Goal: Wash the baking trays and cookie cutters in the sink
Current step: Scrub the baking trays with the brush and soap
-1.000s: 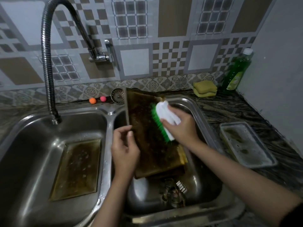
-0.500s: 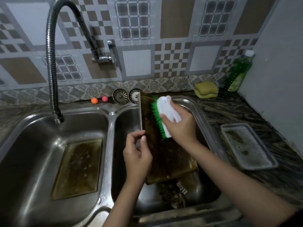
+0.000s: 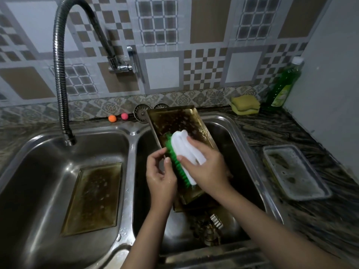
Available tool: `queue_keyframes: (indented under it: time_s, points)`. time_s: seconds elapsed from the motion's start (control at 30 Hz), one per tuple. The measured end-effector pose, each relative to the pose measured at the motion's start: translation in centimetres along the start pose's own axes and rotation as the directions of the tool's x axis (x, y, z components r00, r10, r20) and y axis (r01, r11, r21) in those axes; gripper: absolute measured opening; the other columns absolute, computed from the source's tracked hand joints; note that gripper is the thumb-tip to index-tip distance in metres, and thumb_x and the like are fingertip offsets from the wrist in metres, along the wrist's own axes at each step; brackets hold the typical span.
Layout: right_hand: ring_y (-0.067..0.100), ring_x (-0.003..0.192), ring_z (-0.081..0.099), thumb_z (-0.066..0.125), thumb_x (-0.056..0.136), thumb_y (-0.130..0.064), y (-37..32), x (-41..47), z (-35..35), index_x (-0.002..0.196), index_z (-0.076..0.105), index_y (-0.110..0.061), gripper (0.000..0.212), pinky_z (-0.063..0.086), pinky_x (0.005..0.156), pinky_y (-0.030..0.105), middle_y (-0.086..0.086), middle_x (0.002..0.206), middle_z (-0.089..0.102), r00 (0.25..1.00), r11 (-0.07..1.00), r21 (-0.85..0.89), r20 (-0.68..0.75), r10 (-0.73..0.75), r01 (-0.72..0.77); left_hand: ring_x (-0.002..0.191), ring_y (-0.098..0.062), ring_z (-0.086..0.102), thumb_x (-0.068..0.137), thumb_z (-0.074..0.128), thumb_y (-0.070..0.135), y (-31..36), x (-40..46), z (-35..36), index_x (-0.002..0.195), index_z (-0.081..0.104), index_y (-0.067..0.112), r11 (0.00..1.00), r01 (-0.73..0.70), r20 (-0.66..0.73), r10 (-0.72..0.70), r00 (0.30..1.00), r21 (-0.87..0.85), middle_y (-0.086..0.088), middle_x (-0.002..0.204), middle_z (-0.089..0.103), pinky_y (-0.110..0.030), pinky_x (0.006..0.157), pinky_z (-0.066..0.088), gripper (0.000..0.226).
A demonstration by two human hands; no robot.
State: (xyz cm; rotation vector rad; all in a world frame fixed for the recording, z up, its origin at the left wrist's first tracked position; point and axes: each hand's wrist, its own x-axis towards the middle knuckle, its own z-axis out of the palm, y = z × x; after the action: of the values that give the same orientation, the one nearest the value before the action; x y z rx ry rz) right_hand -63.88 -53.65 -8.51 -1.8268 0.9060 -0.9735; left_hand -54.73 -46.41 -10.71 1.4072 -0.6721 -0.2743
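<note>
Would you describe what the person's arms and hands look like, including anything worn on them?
Both forearms are bare, with no gloves, rings, watch or bracelets visible. The left hand looks wet and glistening. The right hand is likewise bare. No sleeve shows on either arm within the picture.

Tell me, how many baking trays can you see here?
3. One greasy tray lies in the left basin, one tray being scrubbed is propped in the right basin, one pale tray sits on the counter. Others may be hidden.

green bottle label blurred, no text readable anywhere
</note>
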Motion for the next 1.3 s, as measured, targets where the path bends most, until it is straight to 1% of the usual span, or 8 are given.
queue_keyframes:
  time_s: [0.13, 0.3, 0.43, 0.53, 0.73, 0.9, 1.1, 1.3]
  points:
    - [0.000, 0.108, 0.060, 0.081, 0.071, -0.025, 1.0, 0.1, -1.9, 0.126, 0.060, -0.023, 0.059, 0.052, 0.088, 0.019, -0.017, 0.116, 0.060, 1.000, 1.000, 0.014, 0.002, 0.019, -0.019, 0.094, 0.004, 0.059, 0.092, 0.050, 0.002, 0.0, 1.4, -1.2, 0.111, 0.056, 0.013, 1.000, -0.011, -0.084, 0.013, 0.996, 0.027, 0.003, 0.105, 0.061, -0.008, 0.076, 0.045, 0.023]
    - [0.000, 0.094, 0.065, 0.072, 0.080, -0.019, -0.3, 4.3, -8.1, 0.121, 0.060, -0.032, 0.044, 0.054, 0.072, 0.018, -0.014, 0.114, 0.063, 0.969, 0.948, 0.305, -0.191, 0.157, -0.093, 0.102, -0.011, 0.059, 0.094, 0.047, 0.003, -0.9, 2.5, -2.8, 0.115, 0.056, 0.008, 0.997, 0.020, -0.109, -0.012, 0.994, 0.068, -0.005, 0.110, 0.061, -0.016, 0.085, 0.048, 0.023]
    - [-0.006, 0.094, 0.061, 0.066, 0.079, -0.031, 0.0, 3.7, -10.5, 0.106, 0.067, -0.033, 0.027, 0.048, 0.069, 0.009, -0.024, 0.109, 0.066, 0.988, 0.987, 0.163, -0.152, 0.022, 0.003, 0.103, -0.020, 0.057, 0.095, 0.044, 0.001, -2.4, 2.6, -3.1, 0.113, 0.057, 0.014, 0.976, 0.217, -0.161, -0.217, 0.963, -0.017, -0.012, 0.114, 0.061, -0.030, 0.091, 0.046, 0.025]
    - [-0.003, 0.088, 0.060, 0.066, 0.077, -0.037, 1.8, 2.6, -10.3, 0.107, 0.068, -0.036, 0.030, 0.045, 0.077, 0.010, -0.004, 0.103, 0.068, 1.000, 1.000, -0.002, -0.010, -0.021, 0.021, 0.095, -0.016, 0.056, 0.097, 0.042, 0.002, -2.8, 2.4, -2.7, 0.103, 0.056, 0.023, 0.919, 0.372, -0.155, -0.389, 0.908, -0.129, -0.007, 0.107, 0.061, -0.025, 0.079, 0.047, 0.027]
    - [0.007, 0.096, 0.058, 0.073, 0.072, -0.054, 2.9, 1.2, -8.7, 0.107, 0.066, -0.051, 0.036, 0.044, 0.092, 0.026, -0.007, 0.092, 0.062, 0.982, 0.996, -0.089, 0.183, 0.037, -0.021, 0.105, -0.024, 0.056, 0.098, 0.041, 0.008, -2.7, 1.0, -1.7, 0.100, 0.058, 0.030, 0.808, 0.559, 0.035, -0.563, 0.826, -0.186, -0.006, 0.115, 0.058, -0.045, 0.092, 0.048, 0.028]
    - [-0.001, 0.099, 0.063, 0.069, 0.080, -0.001, 3.3, 0.9, -7.9, 0.092, 0.072, -0.038, 0.039, 0.047, 0.094, 0.025, -0.016, 0.100, 0.069, 0.989, 0.992, -0.011, 0.078, 0.128, -0.127, 0.105, -0.026, 0.056, 0.099, 0.037, 0.011, -2.7, 0.6, -1.2, 0.114, 0.055, 0.023, 0.714, 0.692, 0.182, -0.670, 0.720, -0.110, -0.007, 0.117, 0.057, -0.050, 0.094, 0.047, 0.027]
    - [-0.005, 0.093, 0.056, 0.063, 0.085, -0.003, 4.1, 0.3, -7.2, 0.091, 0.070, -0.037, 0.035, 0.046, 0.092, 0.024, -0.020, 0.094, 0.062, 0.958, 0.959, -0.058, 0.057, 0.280, -0.277, 0.099, -0.008, 0.053, 0.099, 0.043, 0.022, -1.4, 0.5, 0.1, 0.117, 0.057, 0.019, 0.791, 0.606, 0.278, -0.602, 0.749, 0.082, 0.000, 0.117, 0.057, -0.023, 0.073, 0.043, 0.023]
    - [0.003, 0.101, 0.061, 0.068, 0.084, -0.012, 4.8, -0.5, -5.6, 0.085, 0.069, -0.045, 0.032, 0.046, 0.089, 0.020, -0.017, 0.097, 0.069, 0.963, 0.962, -0.125, 0.086, 0.255, -0.244, 0.133, -0.023, 0.038, 0.095, 0.041, 0.046, -0.2, -0.4, 2.5, 0.119, 0.060, 0.040, 0.715, 0.699, 0.567, -0.582, 0.583, 0.014, 0.004, 0.142, 0.045, -0.057, 0.110, 0.024, 0.030]
